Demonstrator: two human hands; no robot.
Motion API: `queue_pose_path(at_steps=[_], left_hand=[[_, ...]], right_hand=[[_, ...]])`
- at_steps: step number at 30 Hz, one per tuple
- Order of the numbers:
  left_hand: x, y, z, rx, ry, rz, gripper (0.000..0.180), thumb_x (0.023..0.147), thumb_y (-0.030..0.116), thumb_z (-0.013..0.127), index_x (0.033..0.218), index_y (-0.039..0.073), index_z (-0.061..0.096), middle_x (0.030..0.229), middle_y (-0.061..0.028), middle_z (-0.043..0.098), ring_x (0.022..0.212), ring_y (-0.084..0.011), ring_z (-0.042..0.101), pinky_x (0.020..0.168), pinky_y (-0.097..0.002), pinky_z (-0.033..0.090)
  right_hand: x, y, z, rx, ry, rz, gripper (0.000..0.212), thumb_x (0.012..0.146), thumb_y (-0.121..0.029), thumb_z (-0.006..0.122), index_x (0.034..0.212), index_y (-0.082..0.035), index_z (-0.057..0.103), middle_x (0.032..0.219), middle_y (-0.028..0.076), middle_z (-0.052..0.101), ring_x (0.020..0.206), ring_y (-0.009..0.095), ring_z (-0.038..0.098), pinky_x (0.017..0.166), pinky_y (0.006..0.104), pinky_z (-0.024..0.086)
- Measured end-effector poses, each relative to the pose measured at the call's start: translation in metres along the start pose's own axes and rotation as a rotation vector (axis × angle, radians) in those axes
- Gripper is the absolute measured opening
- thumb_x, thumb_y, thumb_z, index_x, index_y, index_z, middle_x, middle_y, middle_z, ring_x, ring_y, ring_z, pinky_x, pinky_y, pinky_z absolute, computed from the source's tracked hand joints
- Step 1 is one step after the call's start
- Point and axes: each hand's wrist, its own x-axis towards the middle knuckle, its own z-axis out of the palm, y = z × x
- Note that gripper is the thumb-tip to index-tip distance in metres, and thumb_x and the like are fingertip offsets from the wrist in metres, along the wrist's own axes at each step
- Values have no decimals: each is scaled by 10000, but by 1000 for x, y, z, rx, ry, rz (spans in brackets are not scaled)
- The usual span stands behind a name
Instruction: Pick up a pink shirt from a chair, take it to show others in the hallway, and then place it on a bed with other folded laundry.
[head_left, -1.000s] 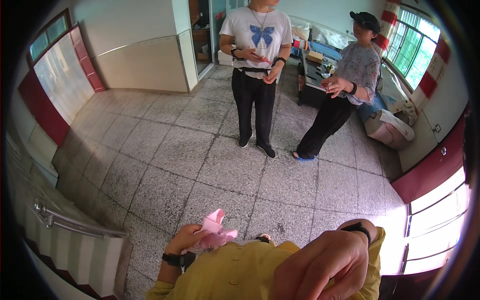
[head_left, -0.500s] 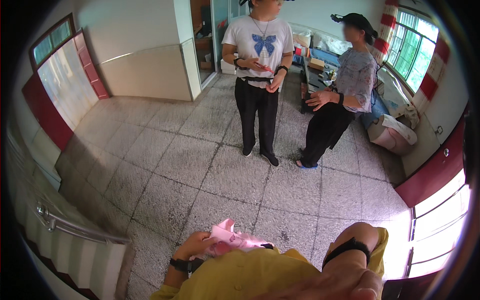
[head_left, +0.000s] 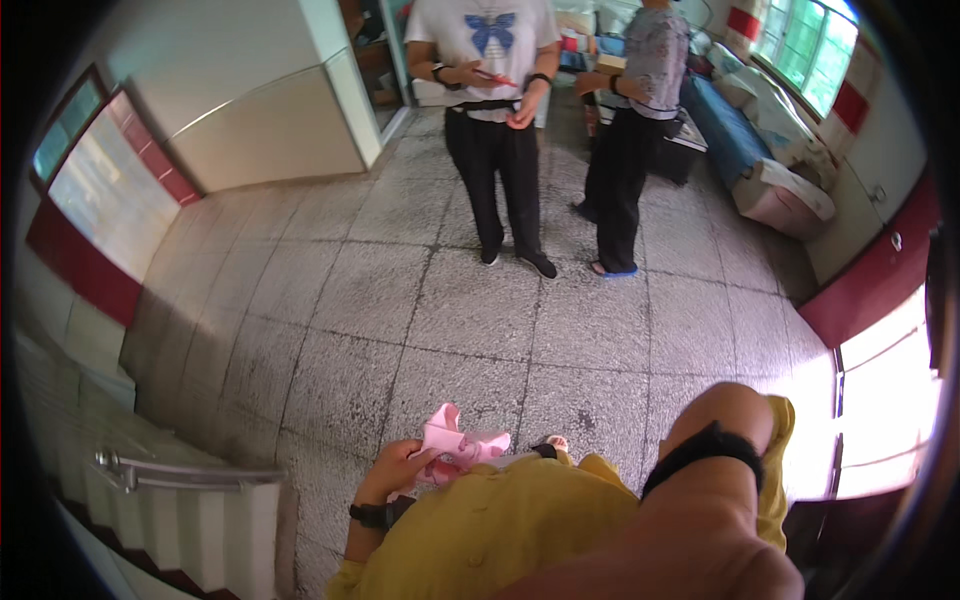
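My left hand [head_left: 392, 470] is closed on a pink patterned cloth item [head_left: 462, 448] in front of my yellow shirt [head_left: 490, 545]; I cannot tell just what kind it is. The cloth's upper edge folds into a loop and its far end spreads to the right. My right elbow is bent up, with a black band round the forearm. That arm runs back toward the lower edge, where my right hand [head_left: 690, 565] is very close, blurred and cut off. Its fingers are hidden.
Ahead stands a person in a white T-shirt [head_left: 530, 60] holding a thin red object; beside them is one in a floral top [head_left: 655, 65]. A stair handrail [head_left: 200, 475] is at my left. A blue-covered sofa [head_left: 735, 145] lines the right wall near a dark red door [head_left: 870, 270].
My view has tipped down, so the two people sit higher in it. The person in the floral top has turned away. My left hand keeps its hold on the pink cloth.
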Motion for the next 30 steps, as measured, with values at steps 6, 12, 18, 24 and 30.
queue_pose_path(at_steps=[6,12,18,24,30], left_hand=[[-22,10,-8,-158,24,-36,356,869,331,620,917,-20,651,669,-73,602,555,-94,503,515,-281,421],[-32,-19,-9,-74,-6,3,373,863,355,626,925,-11,650,701,-82,620,609,-102,507,562,-299,429],[-15,-13,-4,-118,-74,15,372,869,357,623,938,-7,658,722,-85,634,640,-103,571,587,-286,460],[-8,22,-7,-378,-29,-53,383,866,331,643,932,-45,656,753,-90,647,670,-101,602,592,-279,489],[-6,9,-3,-41,-24,-12,354,850,318,658,902,-32,665,726,-68,643,662,-82,567,591,-268,463]], right_hand=[[-16,22,27,-73,181,-217,868,857,-615,463,1302,126,381,1241,375,457,1207,438,457,1001,607,313],[-35,-8,0,-196,-227,48,1103,846,-729,212,1242,300,243,1259,524,242,1247,573,273,1045,550,290],[-17,32,-10,-185,-262,-226,1077,857,-716,142,1207,281,347,1260,490,306,1238,525,353,1013,512,371],[8,21,-34,-276,-309,-206,1061,865,-708,140,1199,272,372,1256,477,329,1228,512,379,1003,517,383],[8,15,-39,-483,-434,-238,1046,873,-700,138,1191,262,398,1253,464,353,1218,499,405,992,521,394]])
